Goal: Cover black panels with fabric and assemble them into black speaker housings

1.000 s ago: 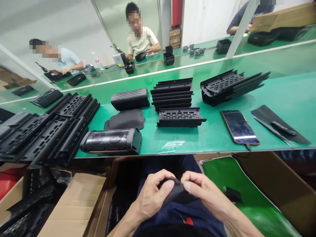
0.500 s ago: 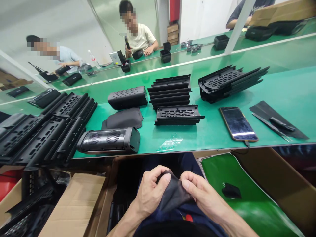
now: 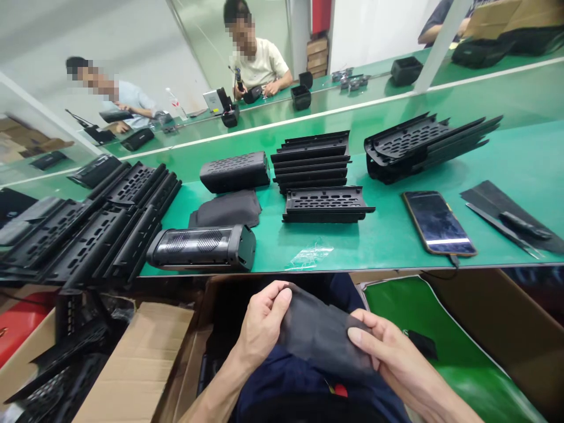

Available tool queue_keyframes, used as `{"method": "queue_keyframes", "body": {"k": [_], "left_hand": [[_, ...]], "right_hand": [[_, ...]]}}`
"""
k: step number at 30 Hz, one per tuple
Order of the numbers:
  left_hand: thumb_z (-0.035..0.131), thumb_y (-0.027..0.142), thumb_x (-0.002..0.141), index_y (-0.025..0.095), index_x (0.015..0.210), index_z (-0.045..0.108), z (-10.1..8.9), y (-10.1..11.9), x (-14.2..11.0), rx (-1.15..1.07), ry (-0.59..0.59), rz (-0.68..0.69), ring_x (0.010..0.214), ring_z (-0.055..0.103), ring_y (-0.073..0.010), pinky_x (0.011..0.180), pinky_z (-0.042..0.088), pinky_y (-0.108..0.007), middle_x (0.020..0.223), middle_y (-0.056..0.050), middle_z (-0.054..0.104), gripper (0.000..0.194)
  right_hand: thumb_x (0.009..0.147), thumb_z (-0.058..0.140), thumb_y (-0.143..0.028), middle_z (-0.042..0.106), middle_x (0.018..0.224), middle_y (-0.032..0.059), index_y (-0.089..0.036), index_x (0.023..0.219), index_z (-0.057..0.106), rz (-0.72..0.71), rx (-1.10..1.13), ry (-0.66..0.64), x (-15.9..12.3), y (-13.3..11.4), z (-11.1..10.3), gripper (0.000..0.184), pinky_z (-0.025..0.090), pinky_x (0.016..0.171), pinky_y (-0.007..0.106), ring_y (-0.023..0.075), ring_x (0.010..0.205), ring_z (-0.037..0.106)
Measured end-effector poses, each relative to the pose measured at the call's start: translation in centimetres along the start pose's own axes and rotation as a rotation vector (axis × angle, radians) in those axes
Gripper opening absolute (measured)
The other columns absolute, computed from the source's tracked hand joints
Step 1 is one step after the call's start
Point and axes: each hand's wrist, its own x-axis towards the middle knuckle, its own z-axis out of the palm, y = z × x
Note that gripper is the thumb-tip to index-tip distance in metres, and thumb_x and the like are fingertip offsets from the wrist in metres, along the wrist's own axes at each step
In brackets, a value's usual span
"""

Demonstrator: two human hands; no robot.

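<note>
Over my lap, below the table edge, both hands hold a piece of black fabric (image 3: 319, 335). My left hand (image 3: 262, 326) pinches its left end with thumb on top. My right hand (image 3: 388, 355) grips its right end, thumb pressed on the cloth. The fabric is stretched flat between them. On the green table (image 3: 374, 241) just ahead lie a cylindrical black speaker (image 3: 202, 248), a folded stack of black fabric (image 3: 227, 210) and a cloth-covered speaker body (image 3: 235, 172).
Stacks of perforated black plastic shells (image 3: 319, 176) (image 3: 423, 144) (image 3: 88, 226) sit across the table. A phone (image 3: 438, 223) on a cable and a black-handled blade (image 3: 506, 220) lie right. Cardboard boxes (image 3: 132, 370) stand below left. Two people work at the far bench.
My hands have drawn apart and lifted, spreading the bunched black fabric out flat between them. The view shifted slightly.
</note>
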Motion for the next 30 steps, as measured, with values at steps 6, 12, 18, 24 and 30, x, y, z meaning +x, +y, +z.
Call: {"method": "queue_keyframes", "body": {"k": [6, 12, 18, 24, 30], "left_hand": [[0.056, 0.059, 0.103, 0.017, 0.122, 0.069, 0.3, -0.2, 0.1, 0.013, -0.026, -0.042, 0.042, 0.037, -0.0082, 0.040, 0.030, -0.019, 0.054, 0.008, 0.045, 0.048], [0.058, 0.056, 0.103, 0.015, 0.119, 0.071, 0.2, -0.3, 0.2, 0.006, -0.019, -0.018, 0.053, 0.048, -0.0092, 0.050, 0.039, -0.019, 0.065, 0.004, 0.056, 0.046], [0.058, 0.055, 0.103, 0.018, 0.124, 0.067, -0.3, -0.3, 0.3, 0.039, -0.083, 0.008, 0.072, 0.052, -0.0137, 0.066, 0.042, -0.024, 0.078, 0.002, 0.058, 0.043], [0.051, 0.051, 0.106, 0.020, 0.097, 0.064, -0.4, 4.5, 2.6, 0.338, -0.065, 0.244, 0.061, 0.036, -0.0120, 0.059, 0.029, -0.028, 0.066, 0.007, 0.038, 0.035], [0.055, 0.034, 0.102, 0.025, 0.096, 0.067, 0.2, 13.8, 8.9, 0.636, 0.122, 0.498, 0.059, 0.044, -0.0138, 0.062, 0.030, -0.029, 0.062, 0.007, 0.047, 0.016]], "right_hand": [[0.081, 0.088, -0.055, 0.061, 0.075, -0.0015, -0.020, 0.094, 0.070, -0.029, 0.026, 0.169, -0.5, -1.2, 0.6, 0.042, 0.039, 0.059, 0.021, 0.0104, 0.064, 0.050], [0.084, 0.087, -0.045, 0.062, 0.075, -0.0020, -0.023, 0.101, 0.075, -0.068, 0.157, 0.170, -0.2, -0.9, 0.7, 0.030, 0.051, 0.069, 0.025, 0.0124, 0.065, 0.053], [0.078, 0.090, -0.050, 0.074, 0.094, 0.0041, -0.025, 0.110, 0.074, -0.086, 0.141, 0.262, 0.0, -1.0, 0.6, 0.043, 0.056, 0.073, 0.031, 0.0212, 0.079, 0.066], [0.078, 0.080, -0.069, 0.059, 0.076, 0.0004, -0.023, 0.083, 0.061, -0.264, -0.345, 0.384, 1.5, -7.2, -1.3, 0.049, 0.050, 0.064, 0.029, 0.0204, 0.073, 0.056], [0.087, 0.060, -0.074, 0.040, 0.064, -0.0048, -0.023, 0.076, 0.050, -0.540, -0.874, 0.434, 6.7, -19.4, -1.2, 0.053, 0.026, 0.055, 0.028, 0.0136, 0.060, 0.032]]}}
